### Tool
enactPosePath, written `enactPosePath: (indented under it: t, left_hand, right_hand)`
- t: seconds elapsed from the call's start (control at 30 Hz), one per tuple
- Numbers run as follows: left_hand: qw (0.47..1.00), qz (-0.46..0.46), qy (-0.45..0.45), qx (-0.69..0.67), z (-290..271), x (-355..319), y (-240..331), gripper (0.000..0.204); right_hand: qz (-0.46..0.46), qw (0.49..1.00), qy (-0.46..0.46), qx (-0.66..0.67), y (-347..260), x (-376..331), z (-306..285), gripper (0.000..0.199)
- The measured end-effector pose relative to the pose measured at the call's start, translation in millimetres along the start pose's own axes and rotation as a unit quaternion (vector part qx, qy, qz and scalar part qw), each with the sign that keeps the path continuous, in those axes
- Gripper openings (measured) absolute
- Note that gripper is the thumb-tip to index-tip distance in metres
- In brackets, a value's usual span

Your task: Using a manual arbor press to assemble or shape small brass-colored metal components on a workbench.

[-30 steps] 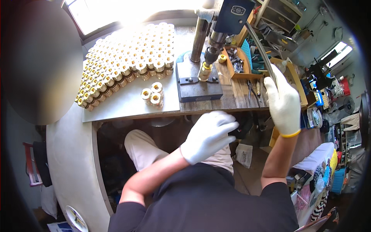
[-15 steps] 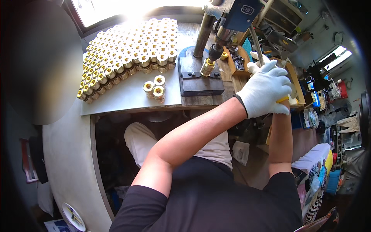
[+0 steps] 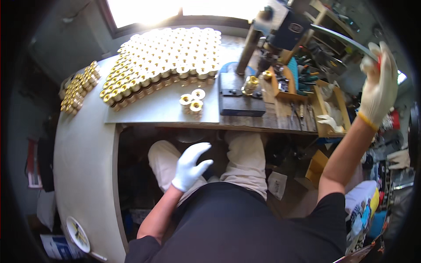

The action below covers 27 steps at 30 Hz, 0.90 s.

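Fingers [image 3: 386,65] of our right hand [image 3: 378,90] wrap the press lever [image 3: 340,38]; left hand [image 3: 189,165] hangs open, empty. Brass fitting [image 3: 251,84] sits far below-left; we'd pull smoothly.

Brass fittings [image 3: 169,59] stand in rows across the worktable's [image 3: 83,158] far side, three loose ones [image 3: 193,101] near its front edge, a wooden tray [image 3: 330,113] at its right end.

White gloves on both hands [image 3: 190,166], black shirt, seemingly beige trousers.
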State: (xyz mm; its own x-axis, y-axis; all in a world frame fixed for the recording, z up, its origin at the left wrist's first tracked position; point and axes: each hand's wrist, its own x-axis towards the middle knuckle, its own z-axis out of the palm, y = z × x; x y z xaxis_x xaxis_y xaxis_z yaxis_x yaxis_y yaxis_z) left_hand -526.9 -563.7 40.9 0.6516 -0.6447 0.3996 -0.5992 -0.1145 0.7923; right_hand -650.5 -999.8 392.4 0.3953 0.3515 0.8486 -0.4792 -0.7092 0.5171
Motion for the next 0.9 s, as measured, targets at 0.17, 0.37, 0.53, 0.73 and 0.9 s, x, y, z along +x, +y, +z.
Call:
enactPosePath:
  t: [0.17, 0.37, 0.53, 0.73, 0.9]
  left_hand:
    - [0.994, -0.081, 0.05, -0.046, -14.0, -44.3, -20.2, 0.044]
    - [0.991, -0.116, 0.058, -0.036, -7.2, -57.9, -13.5, 0.043]
    - [0.993, -0.097, 0.052, -0.038, -8.7, -48.6, -6.0, 0.042]
    - [0.994, -0.095, 0.033, -0.048, -1.2, -40.5, -3.1, 0.042]
    - [0.991, -0.125, 0.031, -0.027, -4.2, -50.1, -4.8, 0.042]
  right_hand:
    - [0.369, 0.711, -0.042, 0.597, -33.7, 5.1, 44.7, 0.038]
    - [0.372, 0.66, -0.35, 0.551, -195.4, -107.6, 75.7, 0.045]
    - [0.289, 0.759, -0.393, 0.432, -237.8, -121.5, 90.9, 0.047]
    - [0.391, 0.683, -0.3, 0.539, -238.3, -146.3, 111.1, 0.032]
    - [0.424, 0.661, -0.29, 0.547, -249.5, -112.6, 58.9, 0.029]
